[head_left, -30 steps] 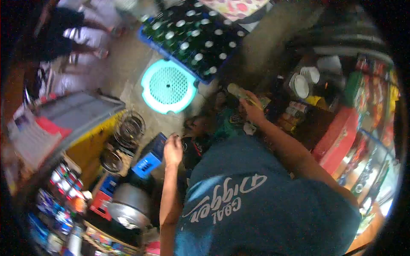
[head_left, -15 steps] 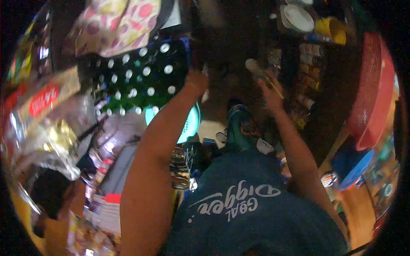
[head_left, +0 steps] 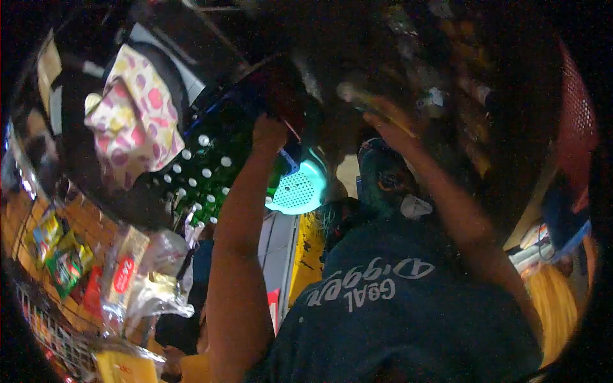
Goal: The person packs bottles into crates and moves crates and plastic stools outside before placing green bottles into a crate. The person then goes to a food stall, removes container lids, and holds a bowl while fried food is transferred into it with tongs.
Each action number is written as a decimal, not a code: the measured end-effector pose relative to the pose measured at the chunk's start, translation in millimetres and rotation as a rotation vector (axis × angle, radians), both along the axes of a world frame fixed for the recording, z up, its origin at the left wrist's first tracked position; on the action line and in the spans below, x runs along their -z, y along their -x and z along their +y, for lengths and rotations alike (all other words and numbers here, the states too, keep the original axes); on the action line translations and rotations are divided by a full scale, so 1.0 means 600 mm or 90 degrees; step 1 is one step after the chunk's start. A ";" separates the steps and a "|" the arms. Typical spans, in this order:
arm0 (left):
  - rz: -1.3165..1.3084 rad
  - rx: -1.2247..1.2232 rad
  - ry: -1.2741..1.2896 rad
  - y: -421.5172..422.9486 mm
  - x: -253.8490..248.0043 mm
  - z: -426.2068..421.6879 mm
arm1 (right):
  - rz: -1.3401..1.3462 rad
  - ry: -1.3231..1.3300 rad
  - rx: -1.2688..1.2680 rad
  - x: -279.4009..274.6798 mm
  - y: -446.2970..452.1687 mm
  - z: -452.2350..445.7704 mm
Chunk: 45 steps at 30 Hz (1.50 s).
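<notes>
My left hand (head_left: 269, 132) is closed at the right edge of a blue crate (head_left: 290, 161), seemingly gripping its rim; the fingers are in deep shadow. Several green bottles with white caps (head_left: 206, 173) stand in the crate. My right hand (head_left: 393, 127) is closed around a long, thin, pale stick-like object (head_left: 367, 99) with a rounded light end; its kind is too dark and blurred to tell. Just below the crate's corner lies a turquoise perforated basket (head_left: 297, 190).
A polka-dot cloth (head_left: 150, 105) lies beyond the crate. Plastic-wrapped goods (head_left: 156, 287) and snack packets (head_left: 67, 265) sit at the left by a wire rack (head_left: 54, 332). To the right stands a red perforated basket (head_left: 578, 121). Shadowy stacked goods fill the far right.
The view has turned, so the crate and cloth appear tilted and the packages sit lower. My left hand stays at the crate's edge. My right hand still holds the stick-like object.
</notes>
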<state>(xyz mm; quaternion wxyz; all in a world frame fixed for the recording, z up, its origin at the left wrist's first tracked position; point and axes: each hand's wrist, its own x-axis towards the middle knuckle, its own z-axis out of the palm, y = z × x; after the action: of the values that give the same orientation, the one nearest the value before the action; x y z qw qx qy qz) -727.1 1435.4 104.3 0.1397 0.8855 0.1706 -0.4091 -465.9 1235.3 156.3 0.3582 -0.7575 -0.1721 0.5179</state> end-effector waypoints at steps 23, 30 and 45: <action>-0.080 0.082 0.046 0.027 -0.153 0.032 | 0.085 -0.234 -0.336 0.031 0.172 0.035; -0.019 0.065 0.109 0.048 -0.153 0.032 | 0.053 -0.186 -0.386 0.102 0.208 0.125; -0.056 0.055 0.084 0.025 -0.176 0.043 | -0.196 -0.396 -0.676 0.239 0.287 0.281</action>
<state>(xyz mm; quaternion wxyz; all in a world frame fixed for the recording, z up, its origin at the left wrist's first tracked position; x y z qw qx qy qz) -742.2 1461.2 209.8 0.1874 0.8981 0.0986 -0.3855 -637.9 1404.1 12.6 0.2271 -0.4955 -0.7163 0.4358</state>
